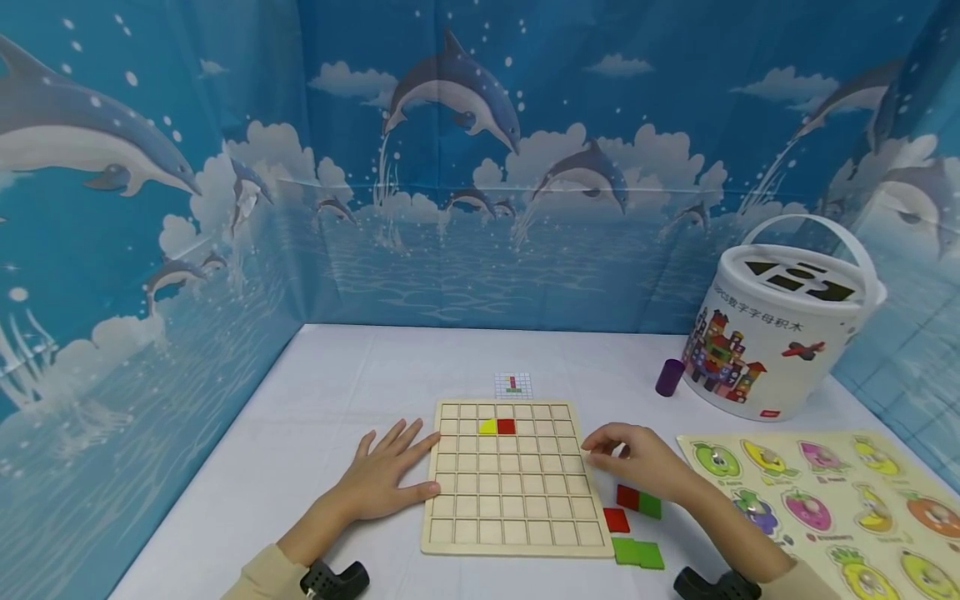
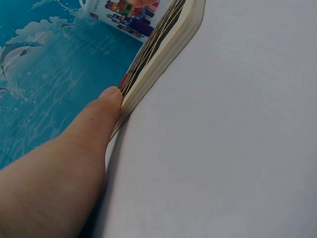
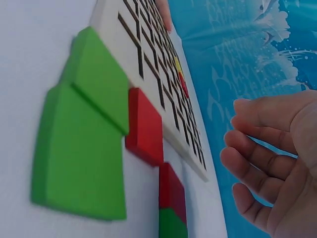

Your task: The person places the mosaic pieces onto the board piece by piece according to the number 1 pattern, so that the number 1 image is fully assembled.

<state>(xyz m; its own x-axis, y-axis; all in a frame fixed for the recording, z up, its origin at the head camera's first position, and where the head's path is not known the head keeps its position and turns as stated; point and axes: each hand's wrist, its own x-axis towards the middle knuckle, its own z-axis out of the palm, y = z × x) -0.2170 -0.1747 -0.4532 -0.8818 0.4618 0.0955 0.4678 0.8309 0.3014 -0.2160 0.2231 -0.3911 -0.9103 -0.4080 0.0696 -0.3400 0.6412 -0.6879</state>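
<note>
A wooden grid board (image 1: 517,551) lies on the table, with a yellow triangle (image 1: 487,427) and a red square tile (image 1: 506,427) side by side in its second row. My left hand (image 1: 390,477) spreads flat at the board's left side, thumb and a fingertip at the edge; the thumb (image 2: 101,111) shows against that edge in the left wrist view. Over by the right edge, my right hand (image 1: 637,457) has loosely bent fingers and holds nothing, as its palm (image 3: 282,168) shows in the right wrist view. Below it lie red tiles (image 1: 617,521) and green tiles (image 1: 647,555).
A small pattern card (image 1: 513,385) lies just beyond the board. Back right stand a white bucket (image 1: 772,333) with a handle and a purple cylinder (image 1: 670,377). A cream sheet with fruit pictures (image 1: 825,467) covers the right side, partly under my right forearm. Dolphin-printed curtains (image 1: 480,267) surround the table.
</note>
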